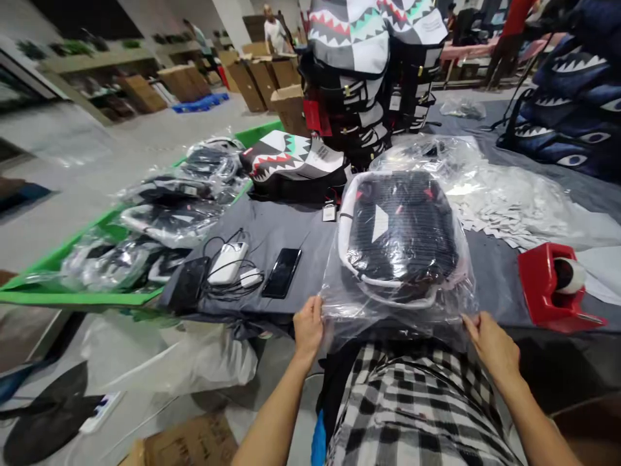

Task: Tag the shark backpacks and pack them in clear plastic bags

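Note:
A black backpack (402, 226) with white edging lies on the grey-covered table in front of me, inside a clear plastic bag (339, 301). The bag's open-looking near edge hangs toward my body. My left hand (309, 325) pinches the left corner of that edge, and my right hand (491, 343) pinches the right corner, so the plastic is stretched between them. Left of the backpack, a black phone (282, 272) lies beside a white power bank (228, 263) with tangled cables. A red tape dispenser (553, 285) stands to the right of my right hand.
A green-rimmed bin (92, 298) at left holds several bagged backpacks. Shark-mouth backpacks (347, 39) are stacked behind, one lying nearer (295, 158). Blue shark backpacks (577, 110) pile up at far right. Clear bags and white tags (514, 200) cover the table's right side.

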